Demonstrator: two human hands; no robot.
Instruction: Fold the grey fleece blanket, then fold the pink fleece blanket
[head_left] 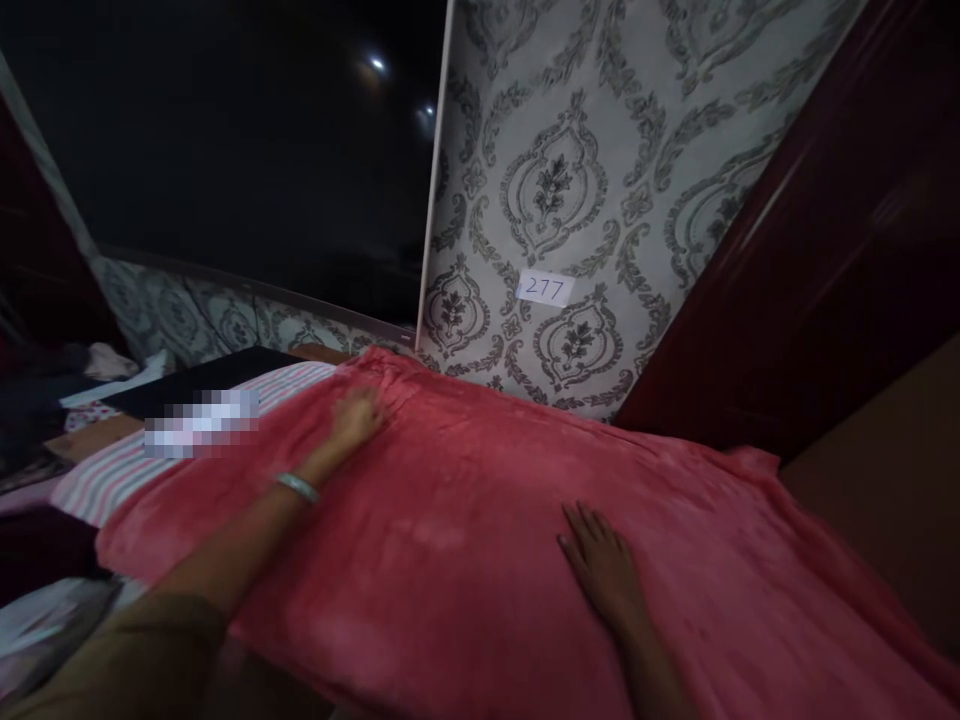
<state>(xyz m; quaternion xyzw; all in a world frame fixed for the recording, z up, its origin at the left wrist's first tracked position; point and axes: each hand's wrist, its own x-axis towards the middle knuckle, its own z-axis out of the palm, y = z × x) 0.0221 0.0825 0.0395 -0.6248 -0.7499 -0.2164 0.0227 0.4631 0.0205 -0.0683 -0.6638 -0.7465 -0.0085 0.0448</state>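
Note:
A red plush blanket [465, 520] is spread out in front of me, mostly flat with some folds along its far edge. My left hand [358, 415], with a pale bangle [298, 487] on the wrist, is at the blanket's far left part, near a bunched corner. Its fingers are smeared by motion, so I cannot make out whether they grip the cloth. Lower and to the right, my right hand [600, 555] lies palm down on the blanket, fingers stretched out and open. A striped cloth [112, 475] shows from under the blanket's left side.
A large dark television screen [225, 150] hangs at the back left. Patterned wallpaper [555, 180] carries a paper label [545, 288] reading 277. Dark red wooden furniture [810, 240] stands on the right. At left are a black flat item [202, 380] and piled cloths [45, 400].

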